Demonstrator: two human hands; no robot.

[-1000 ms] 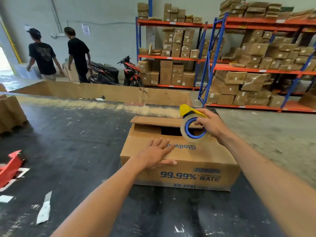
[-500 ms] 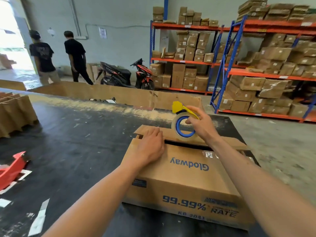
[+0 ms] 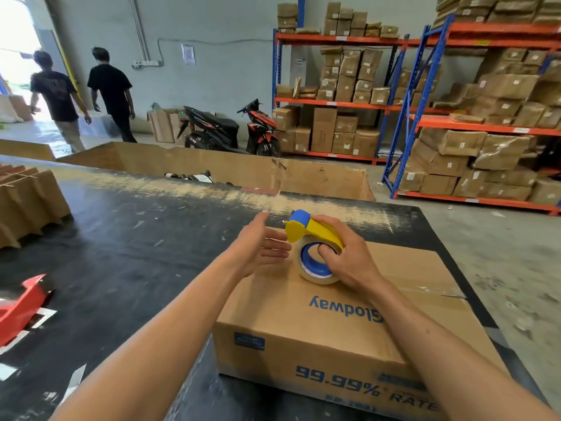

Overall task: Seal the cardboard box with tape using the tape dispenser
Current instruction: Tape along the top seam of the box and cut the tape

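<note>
A brown cardboard box [image 3: 328, 317] with blue "Glodway" print lies on the black table, its top flaps folded down. My right hand [image 3: 349, 256] grips a yellow and blue tape dispenser [image 3: 312, 247] with a clear tape roll, resting on the far part of the box top. My left hand [image 3: 258, 244] hovers just left of the dispenser, fingers spread and empty, over the box's far left corner. A strip of clear tape [image 3: 437, 291] shows along the seam at the right.
The black table [image 3: 121, 253] extends left, with a red tool [image 3: 21, 308] and stacked cardboard [image 3: 30, 202] near its left edge. A large open carton [image 3: 212, 168] stands behind it. Beyond are two walking persons [image 3: 85, 95], a motorbike [image 3: 230, 129] and box-laden racks [image 3: 455, 117].
The far flap has been pressed down flat. My left hand lifted off the box and opened beside the dispenser. My right hand lowered the dispenser onto the box top.
</note>
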